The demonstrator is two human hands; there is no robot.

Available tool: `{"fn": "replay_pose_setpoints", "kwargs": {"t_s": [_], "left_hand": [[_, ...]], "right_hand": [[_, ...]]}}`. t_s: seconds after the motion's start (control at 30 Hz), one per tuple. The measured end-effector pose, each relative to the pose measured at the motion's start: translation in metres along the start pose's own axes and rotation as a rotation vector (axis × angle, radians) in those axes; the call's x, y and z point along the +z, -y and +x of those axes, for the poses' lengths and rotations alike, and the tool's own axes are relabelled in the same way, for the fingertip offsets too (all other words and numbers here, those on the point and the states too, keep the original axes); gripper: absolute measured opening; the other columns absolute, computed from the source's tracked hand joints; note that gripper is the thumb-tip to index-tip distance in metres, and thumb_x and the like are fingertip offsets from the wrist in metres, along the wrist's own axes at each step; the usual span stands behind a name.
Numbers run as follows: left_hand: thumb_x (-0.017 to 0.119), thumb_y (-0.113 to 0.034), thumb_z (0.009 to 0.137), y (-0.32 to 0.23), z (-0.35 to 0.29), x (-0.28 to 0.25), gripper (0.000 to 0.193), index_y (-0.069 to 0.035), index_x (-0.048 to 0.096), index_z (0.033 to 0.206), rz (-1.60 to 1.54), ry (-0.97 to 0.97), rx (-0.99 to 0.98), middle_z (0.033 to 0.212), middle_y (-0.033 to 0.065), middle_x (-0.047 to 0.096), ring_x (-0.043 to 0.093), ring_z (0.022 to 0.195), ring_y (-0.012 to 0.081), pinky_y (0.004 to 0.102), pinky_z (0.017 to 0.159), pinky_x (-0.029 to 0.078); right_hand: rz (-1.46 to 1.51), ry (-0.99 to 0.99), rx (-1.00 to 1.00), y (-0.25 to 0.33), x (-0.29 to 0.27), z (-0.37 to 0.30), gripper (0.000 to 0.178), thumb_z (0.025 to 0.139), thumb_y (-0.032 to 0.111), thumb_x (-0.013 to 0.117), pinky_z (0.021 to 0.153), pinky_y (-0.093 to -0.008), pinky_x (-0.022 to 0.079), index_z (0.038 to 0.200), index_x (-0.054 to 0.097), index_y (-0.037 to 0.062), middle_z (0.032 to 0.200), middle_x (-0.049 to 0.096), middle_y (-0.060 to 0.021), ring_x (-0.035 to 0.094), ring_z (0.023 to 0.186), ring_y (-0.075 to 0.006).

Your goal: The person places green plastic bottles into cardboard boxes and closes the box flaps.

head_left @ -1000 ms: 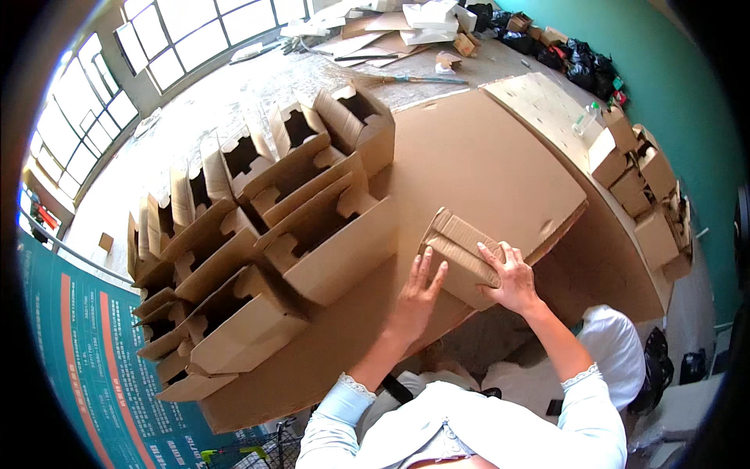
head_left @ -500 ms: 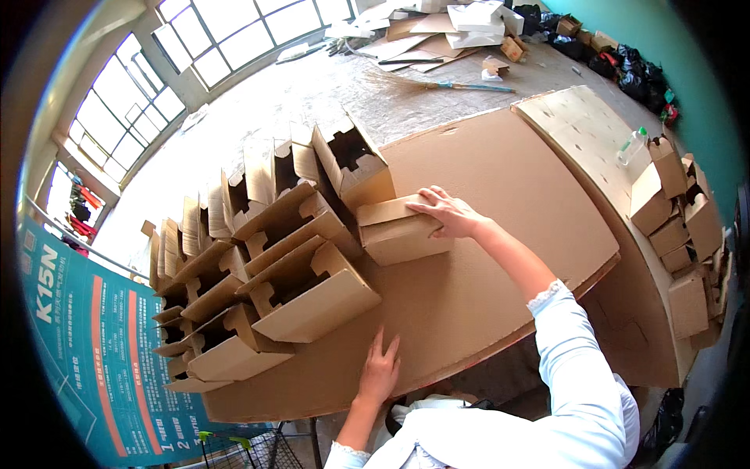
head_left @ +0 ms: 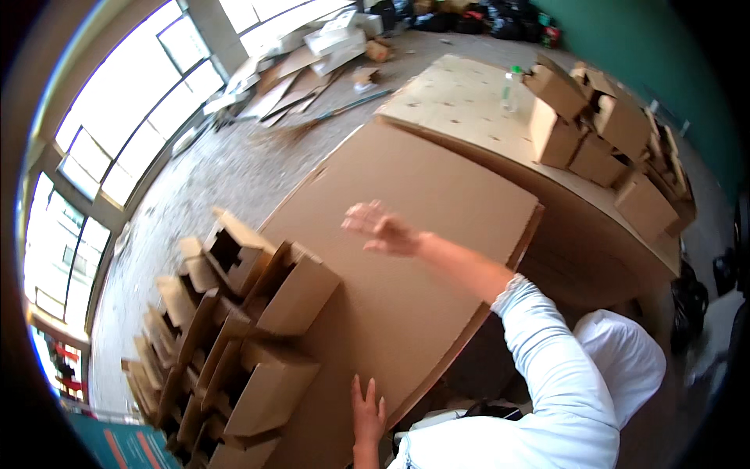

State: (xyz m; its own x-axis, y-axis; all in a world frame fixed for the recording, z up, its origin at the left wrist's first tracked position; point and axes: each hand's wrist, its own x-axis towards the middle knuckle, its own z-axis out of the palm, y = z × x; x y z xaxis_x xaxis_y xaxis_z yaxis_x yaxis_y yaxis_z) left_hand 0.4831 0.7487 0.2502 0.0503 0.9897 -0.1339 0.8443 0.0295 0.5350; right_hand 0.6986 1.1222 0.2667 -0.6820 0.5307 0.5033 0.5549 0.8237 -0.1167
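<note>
Your right hand (head_left: 384,228) was empty, its blurry fingers a little apart, over the big brown cardboard sheet (head_left: 445,184). Your left hand (head_left: 369,416) had its fingers spread, with nothing in them, near the open cardboard boxes (head_left: 305,297), which stood in rows at the sheet's left end. Farther off, a green-capped bottle (head_left: 510,94) stood near more boxes (head_left: 553,139), and a broom (head_left: 291,137) lay on the floor (head_left: 187,195).

Right hand (head_left: 384,230): blurred; we can't separate every finger.
Left hand (head_left: 368,413): we lose its forearm (head_left: 366,459) at the lower edge.
Open boxes (head_left: 301,294): inner bottoms hidden from us.
Teal banner (head_left: 100,439): cut off below.
</note>
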Motion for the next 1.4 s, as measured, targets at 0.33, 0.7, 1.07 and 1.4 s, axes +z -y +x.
{"fn": "replay_pose_setpoints", "kwargs": {"t_s": [0.33,0.7,1.07,1.4], "left_hand": [[0.054,-0.022,0.095,0.004,0.000,0.017,0.061,0.002,0.030,0.146,0.277,0.070,0.138,0.155,0.0256,0.018,0.020,0.142,0.0429,0.0551,0.115,0.022],[0.057,-0.024,0.087,-0.015,0.029,0.021,0.071,0.001,0.029,0.147,0.048,0.003,0.125,0.155,0.0281,0.016,0.014,0.142,0.0490,0.0572,0.117,0.012],[0.053,-0.023,0.089,0.016,0.024,0.050,0.068,0.001,0.029,0.148,0.169,-0.087,0.226,0.156,0.0251,0.018,0.015,0.143,0.0480,0.0593,0.116,0.014],[0.053,-0.013,0.091,0.020,0.008,0.050,0.055,-0.003,0.039,0.143,0.189,-0.152,0.106,0.152,0.0256,0.028,0.026,0.139,0.0461,0.0548,0.114,0.024]], "right_hand": [[-1.087,-0.105,1.170,-0.250,-0.298,-0.203,0.039,0.094,0.015,0.048,0.105,-0.0430,0.039,0.133,0.052,0.0100,0.138,0.048,-0.0175,0.043,0.131,-0.0322],[-0.752,0.045,1.064,-0.347,-0.294,-0.117,0.064,0.087,-0.006,0.046,0.101,-0.0402,0.046,0.144,0.042,0.0223,0.155,0.033,-0.0024,0.048,0.130,-0.0279],[-1.016,-0.132,1.166,-0.362,-0.282,-0.177,0.023,0.085,0.010,0.055,0.056,-0.0521,0.056,0.106,0.058,-0.0012,0.104,0.055,-0.0149,0.062,0.096,-0.0375],[-0.193,-0.267,0.615,-0.047,-0.306,-0.127,0.011,0.074,-0.006,0.066,0.070,-0.0381,0.048,0.075,0.055,-0.0053,0.091,0.057,-0.0133,0.061,0.083,-0.0303]]}}
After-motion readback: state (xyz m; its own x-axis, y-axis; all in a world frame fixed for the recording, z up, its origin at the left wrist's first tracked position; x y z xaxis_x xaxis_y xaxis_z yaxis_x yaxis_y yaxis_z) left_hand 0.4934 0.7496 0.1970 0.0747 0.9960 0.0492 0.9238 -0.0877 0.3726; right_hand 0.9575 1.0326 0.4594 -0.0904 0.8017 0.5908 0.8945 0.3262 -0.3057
